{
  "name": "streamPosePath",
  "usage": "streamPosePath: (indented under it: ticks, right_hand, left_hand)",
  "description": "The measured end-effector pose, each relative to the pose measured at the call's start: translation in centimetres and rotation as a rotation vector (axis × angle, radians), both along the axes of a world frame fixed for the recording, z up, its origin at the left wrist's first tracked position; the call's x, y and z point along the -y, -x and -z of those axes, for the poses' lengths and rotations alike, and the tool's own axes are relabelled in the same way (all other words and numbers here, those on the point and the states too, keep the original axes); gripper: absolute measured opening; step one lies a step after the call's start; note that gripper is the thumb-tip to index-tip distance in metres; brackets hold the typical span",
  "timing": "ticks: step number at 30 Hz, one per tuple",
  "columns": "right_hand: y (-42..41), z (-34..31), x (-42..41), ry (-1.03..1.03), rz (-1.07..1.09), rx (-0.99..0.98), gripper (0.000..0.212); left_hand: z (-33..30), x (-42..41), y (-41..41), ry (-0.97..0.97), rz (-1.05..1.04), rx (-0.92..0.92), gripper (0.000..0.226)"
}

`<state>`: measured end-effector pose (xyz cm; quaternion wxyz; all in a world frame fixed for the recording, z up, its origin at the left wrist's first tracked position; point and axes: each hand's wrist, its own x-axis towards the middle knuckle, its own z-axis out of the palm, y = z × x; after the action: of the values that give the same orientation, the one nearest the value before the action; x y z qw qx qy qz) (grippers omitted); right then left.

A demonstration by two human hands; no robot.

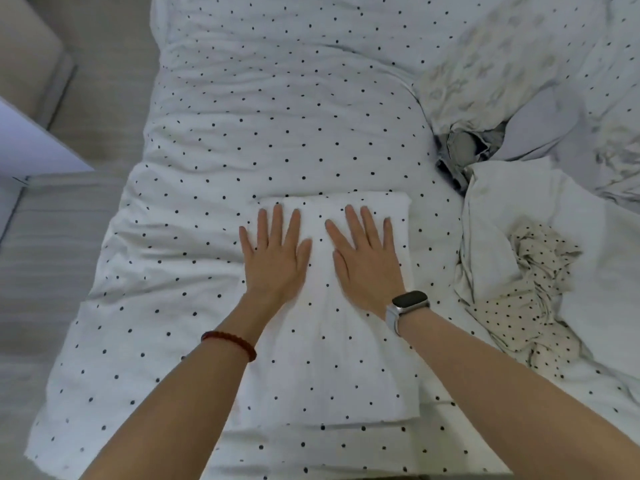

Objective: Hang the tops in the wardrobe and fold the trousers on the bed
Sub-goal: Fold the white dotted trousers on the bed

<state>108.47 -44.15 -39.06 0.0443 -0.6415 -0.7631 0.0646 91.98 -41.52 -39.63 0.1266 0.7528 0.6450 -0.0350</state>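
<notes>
Cotton-soft folded trousers (332, 317) on bed (259, 98): light, limp. Your left hand (275, 252) and right hand (367, 259) press flat, fingers straight, gripping nothing. Lift from beneath, both ends.

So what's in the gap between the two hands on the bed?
Only the folded white dotted garment. The head view shows the left hand and right hand pressing flat on it, and nothing else lies between them.

White, black-dotted folded trousers (332, 341) & bed cover (277, 116); red bracelet (228, 344); black watch (410, 301)
</notes>
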Motion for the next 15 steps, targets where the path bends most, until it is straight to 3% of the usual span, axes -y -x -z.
streamPosePath:
  ticks: [4, 6, 9, 12, 15]
  right_hand:
    - [-2.0, 1.4, -2.7, 0.092, 0.107, 0.028, 0.056]
    - [-2.7, 1.1, -3.5, 0.091, 0.165, -0.053, 0.059]
    - [-3.6, -0.3, -4.4, -0.048, 0.329, -0.367, 0.046]
    - [-4.7, -1.4, -6.6, 0.034, 0.649, -0.611, 0.044]
    - [-5.3, -1.9, -8.3, 0.162, 0.696, -0.575, 0.040]
  left_hand:
    - [0.5, -4.4, 1.7, 0.055, -0.223, 0.042, 0.049]
    - [0.3, -5.4, 2.2, -0.086, -0.270, 0.250, 0.039]
    - [-1.2, -6.6, 2.0, -0.215, -0.519, 0.643, 0.027]
    - [-2.3, -9.0, 2.4, -0.028, -0.645, 0.609, 0.026]
    - [-2.4, -10.8, 2.8, 0.162, -0.590, 0.496, 0.016]
